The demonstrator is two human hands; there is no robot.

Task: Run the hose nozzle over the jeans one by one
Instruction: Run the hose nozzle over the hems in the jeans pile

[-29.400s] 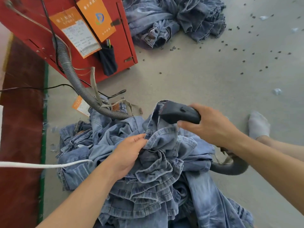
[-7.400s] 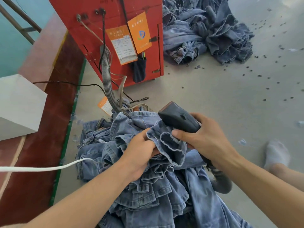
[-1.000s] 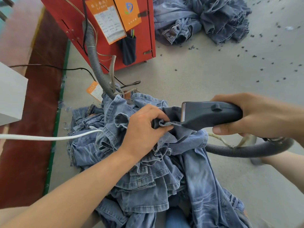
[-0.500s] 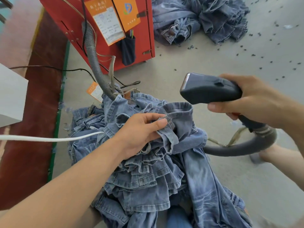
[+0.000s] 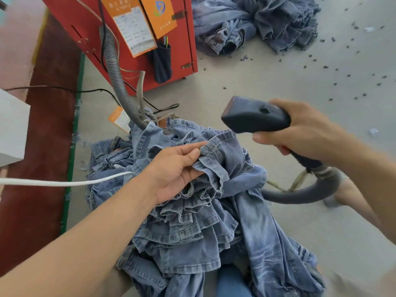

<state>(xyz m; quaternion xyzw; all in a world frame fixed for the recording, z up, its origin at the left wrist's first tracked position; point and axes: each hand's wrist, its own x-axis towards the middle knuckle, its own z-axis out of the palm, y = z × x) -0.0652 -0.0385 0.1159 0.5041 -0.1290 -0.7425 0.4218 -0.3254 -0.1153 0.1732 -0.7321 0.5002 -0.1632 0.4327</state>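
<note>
At the far left a white box (image 5: pixel 11 125) sits on the dark red strip of floor, and a white cord (image 5: pixel 64 182) runs from the left edge onto the jeans pile (image 5: pixel 192 221). Behind them stands a red machine (image 5: pixel 132 39) with orange tags, from which a ribbed grey hose (image 5: pixel 113 69) drops to the back edge of the pile. The heap of blue jeans lies in the middle of the grey floor (image 5: pixel 278 82). The left hand (image 5: pixel 177 170) pinches a waistband fold at the top of the heap between thumb and fingers. Just right of it, raised clear of the denim, the dark hose nozzle (image 5: pixel 255 117) is gripped by the right hand (image 5: pixel 304 131), fingers wrapped round its handle. A second heap of jeans (image 5: pixel 257 22) lies at the floor's far right, with dark scraps scattered near it.
</note>
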